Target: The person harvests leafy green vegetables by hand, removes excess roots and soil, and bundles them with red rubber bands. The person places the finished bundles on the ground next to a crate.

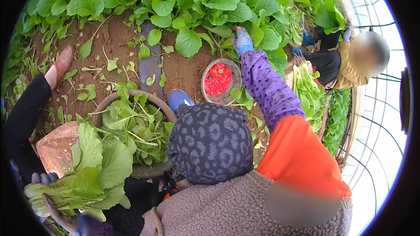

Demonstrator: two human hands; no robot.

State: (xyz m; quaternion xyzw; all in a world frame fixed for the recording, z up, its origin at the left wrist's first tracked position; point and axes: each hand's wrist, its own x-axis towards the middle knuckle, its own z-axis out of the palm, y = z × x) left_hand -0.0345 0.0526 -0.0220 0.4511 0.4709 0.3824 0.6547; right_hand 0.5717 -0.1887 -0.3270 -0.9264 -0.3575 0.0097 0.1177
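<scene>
At the lower left, my left hand (54,195), in a dirty blue glove, holds a bunch of leafy greens (92,177) by its pale stalks. My right hand (242,41), in a blue glove with a purple patterned sleeve, reaches among the growing leafy plants (216,3); its fingertips are partly hidden by leaves, so its grip is unclear. Just below it on the soil is a round bowl (236,87) of small red strips (218,80). A large round tub (165,106) holds loose green leaves (144,127). A dark spotted cap (210,142) fills the centre.
A co-worker (347,62) at the right holds greens, near a pile of stalked greens (306,91). A black-trousered leg (26,105) stretches in at left beside a worn block (59,147). A blue shoe (179,100) stands by the tub. Loose leaves lie around a dark strip (150,62).
</scene>
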